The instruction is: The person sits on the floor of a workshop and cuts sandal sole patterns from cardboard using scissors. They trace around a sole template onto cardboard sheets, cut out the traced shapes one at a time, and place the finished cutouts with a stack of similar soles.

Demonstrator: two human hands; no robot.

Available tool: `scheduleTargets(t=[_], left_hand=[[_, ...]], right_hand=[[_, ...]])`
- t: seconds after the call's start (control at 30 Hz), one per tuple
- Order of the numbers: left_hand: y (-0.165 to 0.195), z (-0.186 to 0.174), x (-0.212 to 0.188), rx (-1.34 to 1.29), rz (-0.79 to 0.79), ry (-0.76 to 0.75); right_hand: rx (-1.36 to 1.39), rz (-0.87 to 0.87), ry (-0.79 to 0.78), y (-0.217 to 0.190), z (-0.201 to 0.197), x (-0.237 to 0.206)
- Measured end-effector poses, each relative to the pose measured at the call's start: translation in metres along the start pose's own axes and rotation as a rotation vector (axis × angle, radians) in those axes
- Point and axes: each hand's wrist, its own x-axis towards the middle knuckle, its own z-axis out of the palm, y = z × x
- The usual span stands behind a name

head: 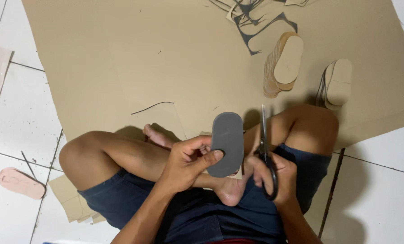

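White floor tiles (382, 180) lie under a big sheet of tan cardboard (120, 58) that fills the view from nine to three o'clock. Below it a person sits cross-legged in dark shorts (188, 217). At one o'clock stands a leaning stack of oval cut-outs (284, 63), a smaller pile (338, 82) beside it. Near centre the left hand (186, 165) pinches a grey oval pad (227, 143) — thumb on its face, fingers behind. At five o'clock the right hand (272, 174) grips scissors (263, 135) — blades together, pointing up.
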Motion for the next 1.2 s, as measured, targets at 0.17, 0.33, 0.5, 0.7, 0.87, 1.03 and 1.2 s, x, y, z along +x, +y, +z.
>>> scheduleTargets(t=[0.17, 0.33, 0.5, 0.7, 0.87, 1.03, 1.2], left_hand=[[0.014, 0.006, 0.007, 0.206, 0.101, -0.024], [0.025, 0.030, 0.020, 1.024, 0.701, -0.134], [0.010, 0.046, 0.044, 1.098, 0.454, 0.096], [-0.022, 0.007, 0.060, 1.505, -0.175, 0.129], [-0.047, -0.010, 0.056, 1.352, -0.516, 0.034], [-0.048, -0.013, 0.067, 0.784, -0.454, 0.308], [-0.010, -0.011, 0.058, -0.552, -0.072, 0.541]], right_hand=[[0.139, 0.113, -0.138, 0.026, -0.018, -0.003], [0.909, 0.201, -0.135, 0.051, -0.019, -0.005], [-0.415, -0.489, 0.339, 0.048, -0.078, 0.019], [-0.435, -0.628, 0.699, 0.008, -0.200, 0.094], [-0.100, 0.131, 0.573, -0.004, -0.222, 0.124], [0.096, -0.020, 0.573, 0.009, -0.163, 0.085], [0.231, -0.100, 0.208, -0.007, -0.089, 0.039]])
